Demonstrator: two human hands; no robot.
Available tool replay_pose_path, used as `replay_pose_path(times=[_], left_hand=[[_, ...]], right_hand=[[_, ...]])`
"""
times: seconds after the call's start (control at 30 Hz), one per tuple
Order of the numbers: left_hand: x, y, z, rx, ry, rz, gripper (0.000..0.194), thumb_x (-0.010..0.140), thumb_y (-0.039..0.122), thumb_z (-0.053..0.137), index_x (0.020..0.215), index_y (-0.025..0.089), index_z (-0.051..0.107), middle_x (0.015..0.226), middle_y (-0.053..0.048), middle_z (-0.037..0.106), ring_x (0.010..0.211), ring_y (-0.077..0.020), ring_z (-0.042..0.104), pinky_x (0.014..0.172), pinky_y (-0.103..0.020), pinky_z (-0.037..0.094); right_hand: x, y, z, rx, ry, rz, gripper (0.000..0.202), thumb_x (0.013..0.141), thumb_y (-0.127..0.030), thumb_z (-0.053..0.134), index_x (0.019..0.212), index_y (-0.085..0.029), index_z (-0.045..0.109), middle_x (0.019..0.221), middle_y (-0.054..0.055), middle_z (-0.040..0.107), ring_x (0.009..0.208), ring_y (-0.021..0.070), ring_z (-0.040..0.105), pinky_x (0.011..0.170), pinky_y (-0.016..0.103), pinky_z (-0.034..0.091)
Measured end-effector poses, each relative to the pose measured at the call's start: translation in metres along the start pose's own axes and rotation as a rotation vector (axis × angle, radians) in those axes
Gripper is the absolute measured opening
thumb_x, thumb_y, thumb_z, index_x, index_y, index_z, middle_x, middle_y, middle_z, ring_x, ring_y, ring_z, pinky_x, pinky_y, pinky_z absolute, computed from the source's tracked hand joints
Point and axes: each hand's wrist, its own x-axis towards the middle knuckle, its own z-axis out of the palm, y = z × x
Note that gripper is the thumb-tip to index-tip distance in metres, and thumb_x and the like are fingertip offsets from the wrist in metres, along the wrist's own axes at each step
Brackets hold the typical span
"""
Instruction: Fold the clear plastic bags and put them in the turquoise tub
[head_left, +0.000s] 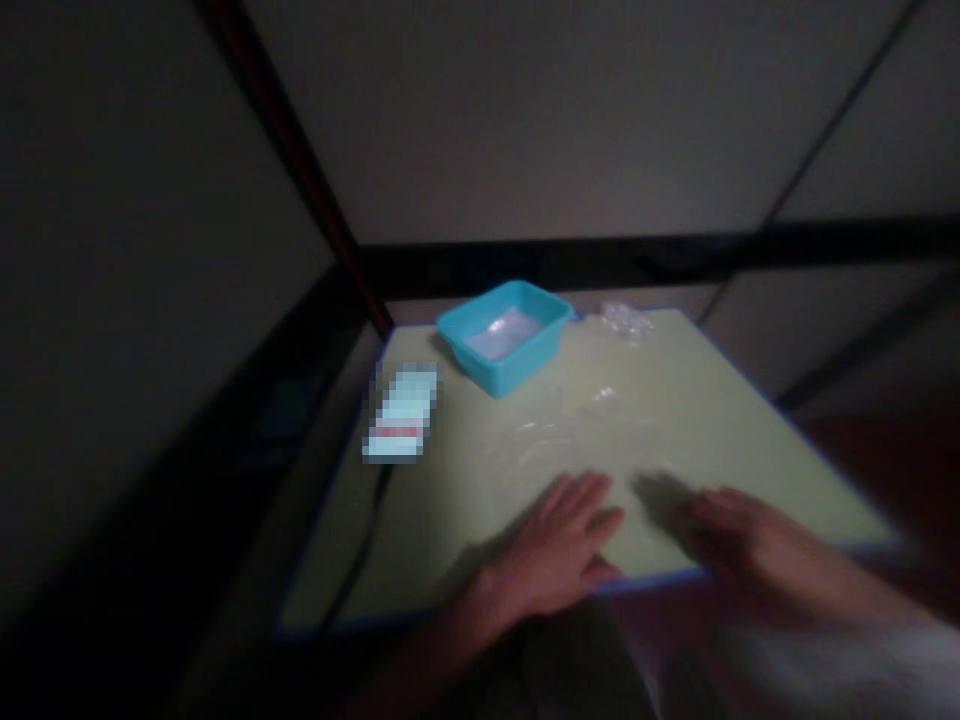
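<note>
My left hand lies palm down at the table's near edge, fingers stretched and spread. Just beyond its fingertips is a clear plastic sheet or bag, thin and wrinkled; its outline is hard to make out. To the right, my right hand hangs a little above the tabletop and casts a shadow to its left. It is blurred; its fingers point left, loosely extended, and nothing shows in them.
The pale yellow table has a blue edge. At its back stands a turquoise plastic basin with whitish, shiny material inside. Crumpled clear plastic lies to the basin's right. A lit phone with a cable is at left. Walls close in behind.
</note>
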Motion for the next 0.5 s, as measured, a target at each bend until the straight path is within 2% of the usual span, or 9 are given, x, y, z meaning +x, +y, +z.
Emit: replay_pose_path(times=[0.1,0.23,0.37,0.5], left_hand=[[-0.001,0.000,-0.002,0.012,0.001,-0.002,0.053,0.090,0.046,0.046,0.135,0.020,0.037,0.150,-0.007,0.028,0.140,-0.0230,0.018,0.114,-0.042,0.020],[-0.007,0.000,-0.004,0.030,0.008,-0.025,0.055,0.090,0.047,0.043,0.136,0.017,0.036,0.149,-0.009,0.030,0.140,-0.0227,0.018,0.114,-0.041,0.020],[-0.014,0.001,-0.005,0.013,0.029,-0.049,0.042,0.092,0.042,0.042,0.126,0.018,0.047,0.142,-0.008,0.040,0.135,-0.0241,0.029,0.113,-0.041,0.024],[-0.017,0.004,-0.009,-0.017,0.037,-0.061,0.027,0.093,0.034,0.042,0.106,0.018,0.058,0.124,-0.008,0.054,0.121,-0.0234,0.046,0.104,-0.037,0.037]], right_hand=[[0.013,-0.002,-0.017,0.002,0.025,-0.025,0.025,0.092,-0.024,0.043,0.098,-0.023,0.067,0.088,0.005,0.068,0.074,0.0176,0.062,0.067,0.032,0.049],[0.037,0.001,-0.034,-0.011,0.041,-0.088,0.024,0.090,-0.026,0.046,0.101,-0.024,0.067,0.098,0.006,0.068,0.083,0.0196,0.063,0.072,0.035,0.049],[0.068,0.005,-0.027,-0.049,0.023,-0.100,0.024,0.091,-0.024,0.043,0.093,-0.022,0.067,0.096,0.007,0.067,0.082,0.0195,0.063,0.073,0.036,0.050],[0.091,0.010,-0.011,-0.076,0.017,0.005,0.025,0.092,-0.020,0.040,0.094,-0.018,0.064,0.094,0.009,0.066,0.081,0.0211,0.064,0.072,0.036,0.051]])
